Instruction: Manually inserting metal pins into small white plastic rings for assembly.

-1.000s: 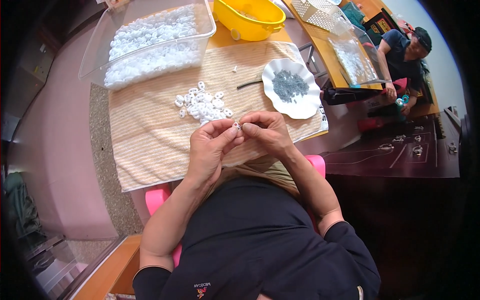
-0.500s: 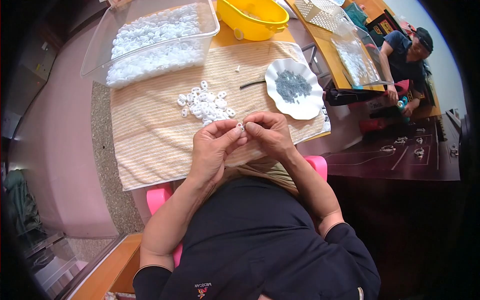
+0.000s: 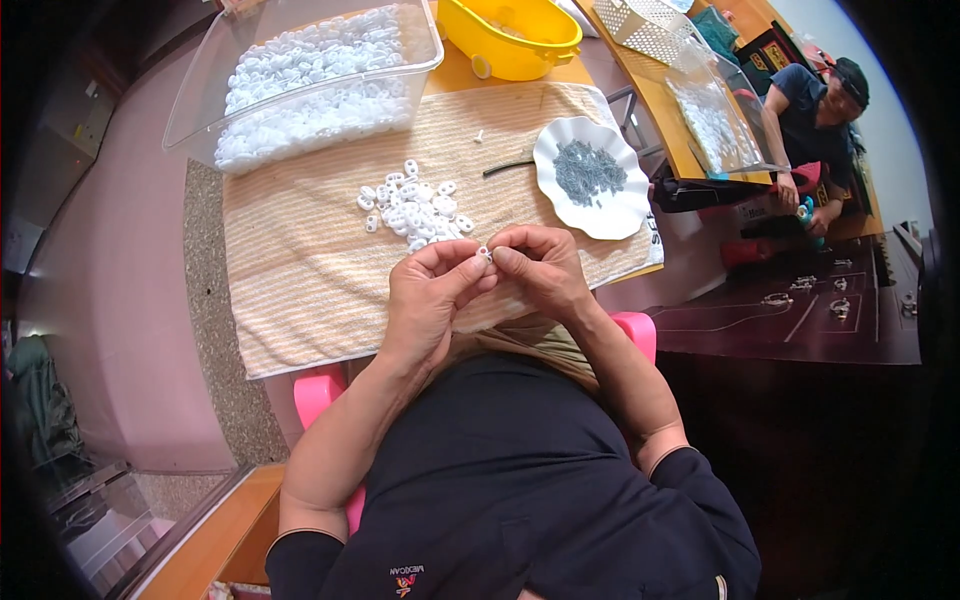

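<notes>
My left hand (image 3: 432, 290) is closed, pinching a small white oval plastic piece with holes (image 3: 485, 253) between thumb and forefinger. The thumb and forefinger of my right hand (image 3: 541, 264) are pressed together at the right side of that piece. Whatever the right fingertips hold is too small and covered to make out. Just beyond my left hand lies a loose pile of similar white pieces (image 3: 415, 212). Right of the pile, a white scalloped plate (image 3: 552, 197) carries many small grey, thin parts (image 3: 588, 172).
A striped towel (image 3: 290, 290) covers the table. On it are a thin black rod (image 3: 508, 167) and a tiny white bit (image 3: 478, 136). Behind stand a clear bin (image 3: 425, 62) full of white pieces and a yellow tub (image 3: 505, 50). At right, a person (image 3: 800, 130) sits beside another table.
My hands stay together around the white piece, with almost no visible movement. The whole view has shifted very slightly.
</notes>
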Available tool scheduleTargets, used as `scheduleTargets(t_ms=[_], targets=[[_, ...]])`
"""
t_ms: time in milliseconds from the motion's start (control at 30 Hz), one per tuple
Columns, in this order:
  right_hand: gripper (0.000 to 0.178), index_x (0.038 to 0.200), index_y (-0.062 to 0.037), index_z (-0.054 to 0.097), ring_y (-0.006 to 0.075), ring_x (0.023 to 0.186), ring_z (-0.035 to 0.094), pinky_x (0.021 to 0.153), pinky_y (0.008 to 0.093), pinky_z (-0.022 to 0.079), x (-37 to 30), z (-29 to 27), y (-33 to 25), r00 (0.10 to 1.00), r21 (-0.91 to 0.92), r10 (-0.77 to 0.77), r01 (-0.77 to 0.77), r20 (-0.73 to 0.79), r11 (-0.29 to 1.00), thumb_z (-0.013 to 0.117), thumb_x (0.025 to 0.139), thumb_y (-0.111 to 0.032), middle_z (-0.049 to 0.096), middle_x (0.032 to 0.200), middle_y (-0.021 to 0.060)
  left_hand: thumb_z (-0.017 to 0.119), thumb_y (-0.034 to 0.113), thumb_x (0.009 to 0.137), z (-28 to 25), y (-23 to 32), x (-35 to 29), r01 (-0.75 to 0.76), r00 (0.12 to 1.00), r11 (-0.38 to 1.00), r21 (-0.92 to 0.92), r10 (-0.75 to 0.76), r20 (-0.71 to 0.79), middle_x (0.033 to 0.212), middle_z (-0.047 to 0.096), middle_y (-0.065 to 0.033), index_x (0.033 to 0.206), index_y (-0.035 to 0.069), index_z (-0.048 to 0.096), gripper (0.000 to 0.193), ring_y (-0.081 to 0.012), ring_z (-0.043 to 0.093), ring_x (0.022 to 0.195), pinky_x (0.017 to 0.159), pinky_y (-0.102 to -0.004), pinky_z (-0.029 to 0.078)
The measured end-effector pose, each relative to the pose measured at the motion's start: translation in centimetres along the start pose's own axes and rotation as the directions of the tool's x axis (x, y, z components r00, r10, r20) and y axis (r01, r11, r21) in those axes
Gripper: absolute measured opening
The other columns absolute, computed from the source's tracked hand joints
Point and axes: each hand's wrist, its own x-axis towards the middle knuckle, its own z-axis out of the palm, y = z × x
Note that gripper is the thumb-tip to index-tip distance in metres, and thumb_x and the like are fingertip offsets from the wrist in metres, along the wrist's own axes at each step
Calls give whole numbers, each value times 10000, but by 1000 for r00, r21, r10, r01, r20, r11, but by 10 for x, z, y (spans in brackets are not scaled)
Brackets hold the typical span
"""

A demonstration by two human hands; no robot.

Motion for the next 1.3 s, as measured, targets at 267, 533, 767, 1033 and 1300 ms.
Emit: scheduleTargets(t_ms=[267,533,767,1033,1300], targets=[[119,940,41,660,95,817,598,738,226,493,-1,0,-2,1000,-129,-13,14,5,992,638,893,-67,657,899,55,650,-3,862,0,-1,-1,-25,1000,998,56,25,1,891,656,-79,1005,-37,617,151,-125,652,767,715,-229,569],[130,925,41,661,82,777,596,706,214,497,-4,7,-13,999,-82,2,1,35,997,641,898,-85,659,868,42,655,7,860,2,-2,-3,-76,997,991,112,76,-1,886,659,-93,1000,-58,614,160,-133,653,753,707,-233,559],[158,959,54,645,106,771,638,688,226,551,-4,5,-9,996,50,85,-86,23,995,626,913,-96,661,875,68,643,6,867,2,-2,-2,-102,995,982,157,100,21,879,664,-95,1014,-45,606,159,-146,657,751,730,-260,566],[177,1013,60,641,125,776,653,709,244,566,-4,3,-12,997,76,70,-72,36,995,619,914,-85,667,896,86,639,-3,866,6,0,-2,-99,995,991,86,97,35,876,666,-95,1012,-53,614,156,-136,655,761,719,-239,556],[168,1025,41,644,125,745,655,681,241,559,-5,-4,-9,998,30,54,-55,27,998,624,910,-80,670,879,81,642,-4,864,3,-2,-2,-77,996,995,61,74,54,874,667,-99,1016,-48,616,160,-139,657,764,725,-243,560]])
